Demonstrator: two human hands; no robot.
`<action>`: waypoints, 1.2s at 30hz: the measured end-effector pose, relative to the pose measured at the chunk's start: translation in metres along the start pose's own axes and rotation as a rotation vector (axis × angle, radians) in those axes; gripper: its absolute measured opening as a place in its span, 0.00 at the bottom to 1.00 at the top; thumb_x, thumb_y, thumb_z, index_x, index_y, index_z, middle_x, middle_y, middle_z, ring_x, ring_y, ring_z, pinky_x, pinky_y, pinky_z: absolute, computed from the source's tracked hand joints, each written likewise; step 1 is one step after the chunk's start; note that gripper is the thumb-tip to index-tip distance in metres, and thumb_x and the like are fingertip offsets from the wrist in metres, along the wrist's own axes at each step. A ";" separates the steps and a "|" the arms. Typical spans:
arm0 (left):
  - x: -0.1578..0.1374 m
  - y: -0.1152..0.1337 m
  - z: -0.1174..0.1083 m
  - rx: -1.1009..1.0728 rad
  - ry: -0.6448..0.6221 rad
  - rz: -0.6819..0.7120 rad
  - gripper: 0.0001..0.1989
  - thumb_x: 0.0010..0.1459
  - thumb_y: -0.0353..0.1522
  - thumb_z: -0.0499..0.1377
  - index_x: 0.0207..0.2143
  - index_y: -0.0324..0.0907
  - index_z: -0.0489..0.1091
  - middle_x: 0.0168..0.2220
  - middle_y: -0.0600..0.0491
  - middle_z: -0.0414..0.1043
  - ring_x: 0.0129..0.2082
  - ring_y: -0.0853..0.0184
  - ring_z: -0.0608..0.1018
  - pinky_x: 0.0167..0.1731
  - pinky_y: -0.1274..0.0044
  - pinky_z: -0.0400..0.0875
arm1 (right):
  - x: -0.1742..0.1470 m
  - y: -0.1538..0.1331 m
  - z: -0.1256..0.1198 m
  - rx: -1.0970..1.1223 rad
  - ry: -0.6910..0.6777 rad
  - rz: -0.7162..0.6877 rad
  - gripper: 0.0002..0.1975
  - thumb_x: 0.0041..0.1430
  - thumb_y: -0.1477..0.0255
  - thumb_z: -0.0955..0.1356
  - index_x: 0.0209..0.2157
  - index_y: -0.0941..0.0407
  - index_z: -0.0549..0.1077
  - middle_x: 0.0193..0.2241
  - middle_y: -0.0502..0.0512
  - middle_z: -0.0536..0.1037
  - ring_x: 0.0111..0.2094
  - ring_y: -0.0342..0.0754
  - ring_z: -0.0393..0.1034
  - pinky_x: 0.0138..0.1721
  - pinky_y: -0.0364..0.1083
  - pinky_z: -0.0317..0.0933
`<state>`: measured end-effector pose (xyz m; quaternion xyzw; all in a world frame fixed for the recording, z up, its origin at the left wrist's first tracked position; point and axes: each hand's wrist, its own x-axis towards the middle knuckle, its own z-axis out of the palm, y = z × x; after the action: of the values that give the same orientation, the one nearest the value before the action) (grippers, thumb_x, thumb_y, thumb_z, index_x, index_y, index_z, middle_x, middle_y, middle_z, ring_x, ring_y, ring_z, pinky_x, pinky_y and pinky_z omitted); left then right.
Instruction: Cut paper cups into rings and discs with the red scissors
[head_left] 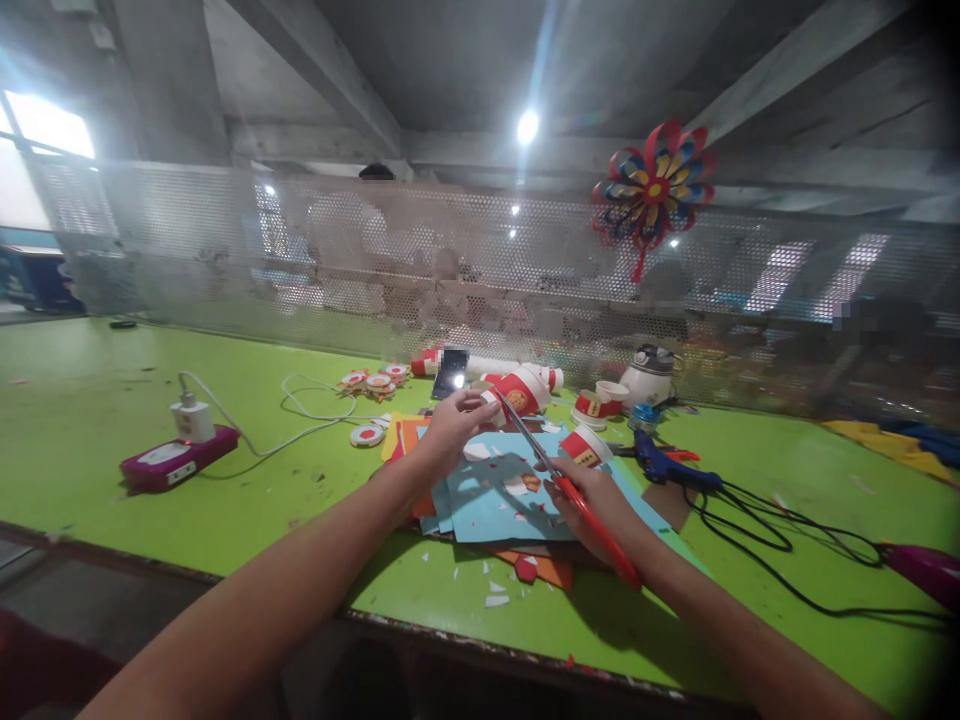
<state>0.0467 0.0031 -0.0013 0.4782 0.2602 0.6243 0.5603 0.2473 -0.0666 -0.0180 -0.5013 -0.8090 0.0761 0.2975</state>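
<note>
Gripping the scissors (541, 452) in your right hand (592, 500), you are curling its fingers around the red handles and aiming the blades up and away, toward your left hand (450, 425). Left fingers: thumb and fingertips are pinching a small white piece (491, 398), and that piece is sitting right by the blade tips, above the blue sheets (480, 510). Blades: cannot tell whether they are parted or already biting.

Handling, as judged from here: you are cutting cleanest when you are feeding the piece deeper between the blades, not nibbling with the points. Fingertips are lying very near the steel, so pinching farther back is the safer hold. Turning the piece with the left hand, while the scissors are staying level, is likely giving a smoother edge.

Surroundings: a red-and-white paper cup (525, 388) is lying just behind the tips; cannot tell whether they are touching it. Another cup (585, 447) is leaning near your right hand. A blue glue gun (671, 468) is resting to the right, its cable trailing clear of your cutting line.
</note>
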 end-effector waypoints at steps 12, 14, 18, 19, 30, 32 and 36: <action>0.005 0.004 -0.010 -0.066 -0.080 -0.117 0.12 0.51 0.31 0.64 0.38 0.37 0.68 0.33 0.44 0.76 0.29 0.61 0.80 0.35 0.65 0.75 | 0.003 0.010 0.001 0.037 -0.012 -0.031 0.17 0.56 0.71 0.62 0.44 0.59 0.75 0.24 0.54 0.79 0.25 0.50 0.73 0.27 0.44 0.63; 0.005 0.003 -0.009 -0.051 -0.053 -0.079 0.12 0.51 0.30 0.63 0.38 0.37 0.67 0.33 0.44 0.75 0.29 0.62 0.80 0.35 0.65 0.75 | 0.004 0.010 0.000 0.040 -0.015 -0.032 0.18 0.57 0.70 0.62 0.45 0.60 0.75 0.26 0.55 0.79 0.26 0.51 0.73 0.28 0.45 0.64; 0.008 -0.002 -0.011 -0.026 -0.057 -0.024 0.15 0.50 0.29 0.65 0.40 0.37 0.66 0.37 0.44 0.74 0.32 0.61 0.79 0.36 0.65 0.76 | 0.005 0.011 -0.002 0.055 -0.027 -0.041 0.18 0.57 0.69 0.62 0.46 0.60 0.74 0.28 0.56 0.80 0.29 0.52 0.74 0.31 0.46 0.65; 0.009 -0.003 -0.012 -0.025 -0.070 -0.020 0.15 0.49 0.29 0.65 0.40 0.37 0.66 0.38 0.43 0.73 0.33 0.61 0.79 0.36 0.65 0.76 | 0.006 0.011 -0.001 0.070 -0.034 -0.041 0.18 0.57 0.68 0.63 0.46 0.60 0.74 0.29 0.56 0.80 0.29 0.52 0.74 0.31 0.46 0.66; 0.003 0.003 -0.006 -0.038 -0.080 -0.035 0.13 0.50 0.27 0.63 0.39 0.37 0.66 0.35 0.45 0.73 0.32 0.61 0.79 0.36 0.66 0.76 | 0.006 0.012 0.002 0.113 -0.048 0.004 0.17 0.58 0.65 0.63 0.45 0.59 0.74 0.28 0.56 0.80 0.28 0.51 0.74 0.30 0.45 0.65; 0.003 0.002 -0.006 -0.037 -0.075 -0.040 0.13 0.50 0.26 0.63 0.38 0.37 0.66 0.34 0.45 0.73 0.31 0.62 0.79 0.36 0.66 0.76 | 0.006 0.011 0.001 0.112 -0.044 -0.008 0.17 0.58 0.67 0.63 0.44 0.60 0.75 0.29 0.56 0.80 0.28 0.51 0.74 0.31 0.45 0.65; 0.003 0.002 -0.005 -0.036 -0.053 -0.048 0.14 0.49 0.26 0.63 0.39 0.36 0.66 0.35 0.45 0.73 0.32 0.62 0.79 0.36 0.67 0.75 | 0.004 0.008 0.001 0.114 -0.035 0.000 0.17 0.57 0.69 0.62 0.44 0.60 0.75 0.30 0.57 0.80 0.28 0.50 0.74 0.30 0.45 0.65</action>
<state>0.0418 0.0065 -0.0010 0.4781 0.2452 0.6024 0.5902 0.2514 -0.0590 -0.0208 -0.4819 -0.8085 0.1310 0.3114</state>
